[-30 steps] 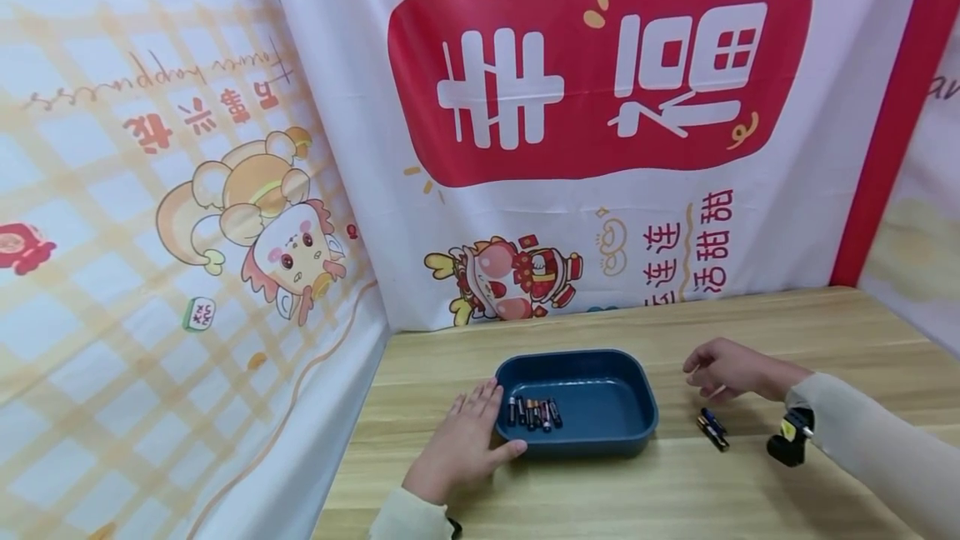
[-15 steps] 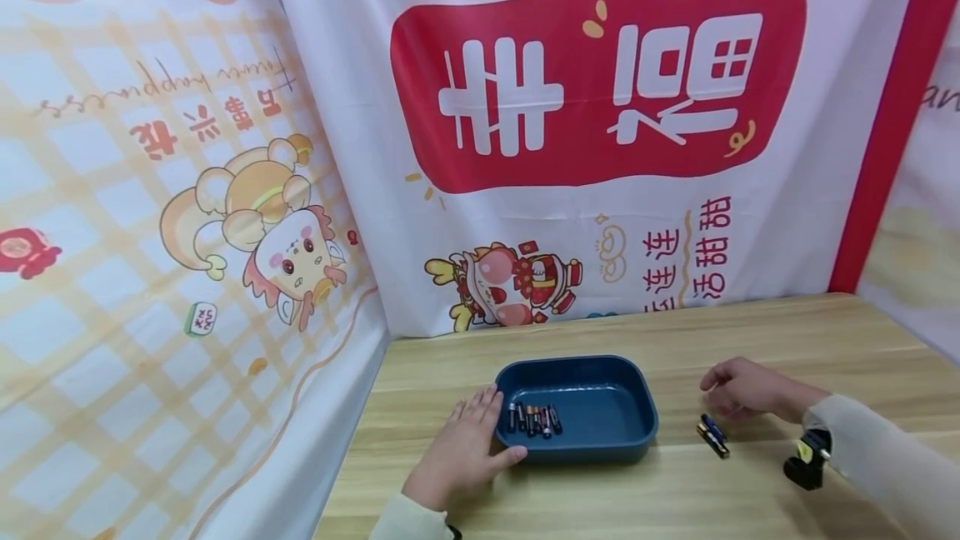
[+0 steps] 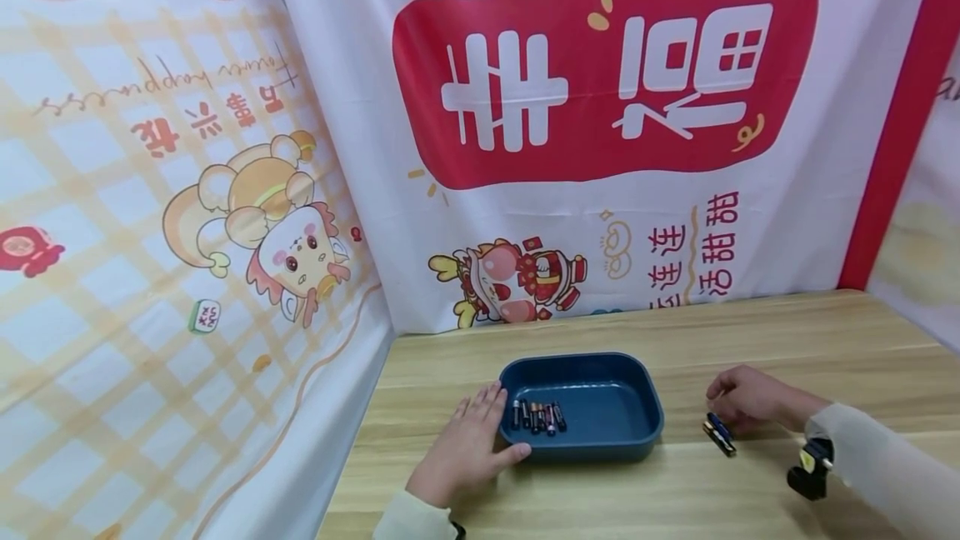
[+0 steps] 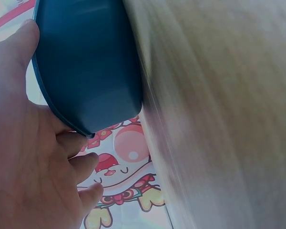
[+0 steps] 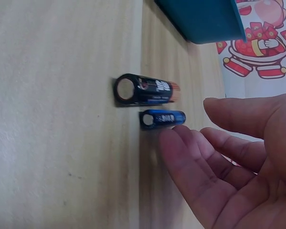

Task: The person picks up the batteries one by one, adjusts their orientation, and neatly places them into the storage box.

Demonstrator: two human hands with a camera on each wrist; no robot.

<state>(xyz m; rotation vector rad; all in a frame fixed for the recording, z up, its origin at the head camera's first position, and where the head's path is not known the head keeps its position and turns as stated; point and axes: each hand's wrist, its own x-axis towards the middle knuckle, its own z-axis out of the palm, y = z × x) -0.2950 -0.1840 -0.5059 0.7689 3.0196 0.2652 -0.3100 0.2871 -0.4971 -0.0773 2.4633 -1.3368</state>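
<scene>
A dark blue rectangular tray stands on the table, with several small batteries lying side by side at its left end. My left hand rests against the tray's left end, fingers extended and thumb near the front corner. On the table right of the tray lie two batteries close together: a thicker black one with a copper-coloured end, and a thinner blue one. My right hand is beside them, a fingertip right at the blue battery, thumb held apart with a gap, nothing gripped.
The wooden table meets a white printed cloth at the back and left. A red band runs down the cloth at the right. A black wrist device sits on the right sleeve.
My right hand has moved slightly right and toward me, closing in on the two batteries. The left hand keeps its place at the tray.
</scene>
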